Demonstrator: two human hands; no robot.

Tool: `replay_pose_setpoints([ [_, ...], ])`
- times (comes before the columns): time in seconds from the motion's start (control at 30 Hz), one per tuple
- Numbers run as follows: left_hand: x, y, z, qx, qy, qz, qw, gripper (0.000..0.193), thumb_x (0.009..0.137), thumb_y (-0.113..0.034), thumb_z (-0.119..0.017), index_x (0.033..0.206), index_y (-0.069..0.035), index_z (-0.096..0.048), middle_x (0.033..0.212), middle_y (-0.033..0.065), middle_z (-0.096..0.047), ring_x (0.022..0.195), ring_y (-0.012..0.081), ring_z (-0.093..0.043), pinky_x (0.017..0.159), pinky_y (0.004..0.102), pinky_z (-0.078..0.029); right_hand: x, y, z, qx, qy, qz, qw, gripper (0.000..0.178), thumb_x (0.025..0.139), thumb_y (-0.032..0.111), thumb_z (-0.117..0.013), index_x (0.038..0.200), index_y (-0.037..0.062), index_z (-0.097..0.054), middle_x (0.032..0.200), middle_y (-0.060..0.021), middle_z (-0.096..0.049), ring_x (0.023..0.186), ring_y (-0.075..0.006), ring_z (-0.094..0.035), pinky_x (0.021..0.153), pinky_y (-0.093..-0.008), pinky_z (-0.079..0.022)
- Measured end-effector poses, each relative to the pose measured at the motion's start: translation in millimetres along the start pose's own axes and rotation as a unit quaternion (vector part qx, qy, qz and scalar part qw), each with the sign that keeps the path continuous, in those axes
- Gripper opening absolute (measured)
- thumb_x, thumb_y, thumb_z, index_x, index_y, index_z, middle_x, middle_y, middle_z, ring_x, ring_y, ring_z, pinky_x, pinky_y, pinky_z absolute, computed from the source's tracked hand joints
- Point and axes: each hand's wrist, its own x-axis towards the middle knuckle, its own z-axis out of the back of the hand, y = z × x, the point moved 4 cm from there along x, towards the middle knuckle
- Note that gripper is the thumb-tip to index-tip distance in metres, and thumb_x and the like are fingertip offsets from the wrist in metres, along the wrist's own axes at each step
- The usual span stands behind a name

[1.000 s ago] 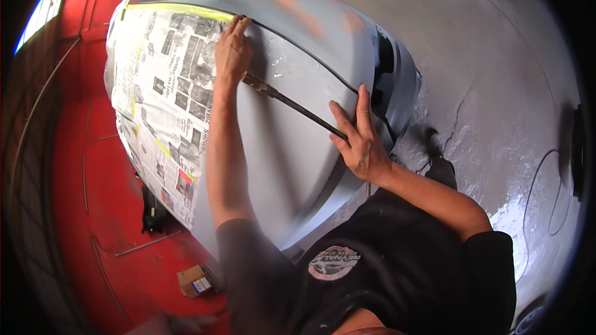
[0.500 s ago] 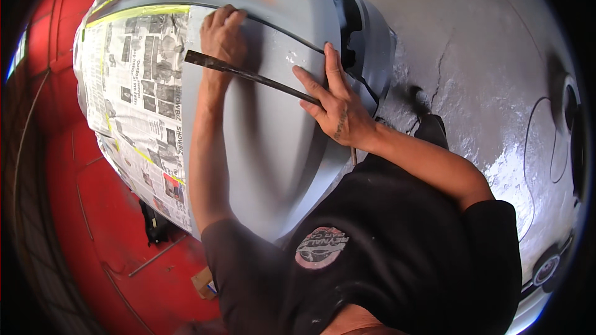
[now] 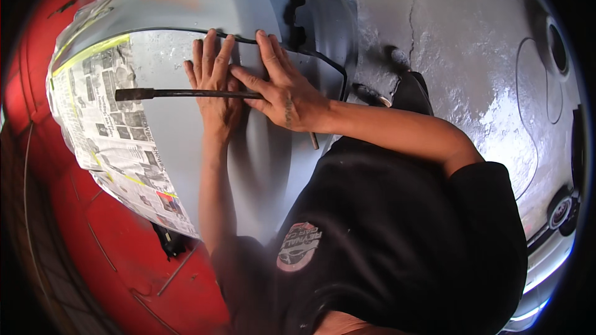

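Note:
My left hand (image 3: 216, 90) lies flat on a grey primed car panel (image 3: 177, 136), fingers spread, with their tips near a dark panel gap (image 3: 167, 28). Beside it, my right hand (image 3: 288, 93) rests on the same panel with its fingers stretched forward. An L-shaped lug wrench (image 3: 177, 93) is held under the right thumb and palm. Its long shaft passes over the back of my left hand, socket end to the left. The short bent end shows below the right hand; the bend itself is hidden.
Newspaper (image 3: 115, 108) edged with yellow masking tape (image 3: 93, 56) covers the panel's left part. Dark openings (image 3: 292, 9) lie in the car body to the right. A black part (image 3: 171, 241) and thin rods lie on the red floor (image 3: 118, 285). A cable (image 3: 518, 87) runs over the grey floor.
My left hand has gone from curled at the panel gap to flat with fingers spread, close beside the right hand. The wrench now lies more level. The whole view has shifted.

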Motion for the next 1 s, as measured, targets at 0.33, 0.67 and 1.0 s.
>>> replay_pose_setpoints([
  [0.33,-4,-2,-6,0.009,-0.019,0.010,1.000,0.050,0.097,-0.026,-0.042,0.146,-0.020,-0.050,0.158,0.0107,-0.037,0.148,0.0390,-0.026,0.118,0.0617,-0.012,-4,-4,-7,-0.010,-0.011,0.010,1.000,0.058,0.086,0.027,-0.077,0.137,0.0108,-0.058,0.156,-0.0363,-0.010,0.136,-0.0635,-0.027,0.108,-0.0635,-0.036],
  [0.67,-9,-3,-4,0.011,-0.066,-0.008,0.998,0.053,0.090,-0.012,-0.048,0.142,-0.023,-0.054,0.154,0.0094,-0.042,0.144,0.0403,-0.032,0.117,0.0622,-0.017,0,-38,40,0.042,0.105,-0.004,0.994,0.048,0.094,0.030,-0.067,0.139,0.0151,-0.058,0.151,-0.0257,-0.035,0.136,-0.0404,-0.043,0.110,-0.0453,-0.041],
  [1.0,-11,1,-4,0.031,-0.098,0.008,0.995,0.053,0.090,-0.011,-0.050,0.139,-0.028,-0.058,0.152,0.0034,-0.046,0.144,0.0336,-0.036,0.119,0.0584,-0.019,67,-66,101,0.030,0.159,-0.163,0.973,0.028,0.096,0.028,-0.063,0.101,0.0035,-0.075,0.062,-0.0003,-0.057,0.059,-0.0068,-0.054,0.055,-0.0295,-0.041],
])
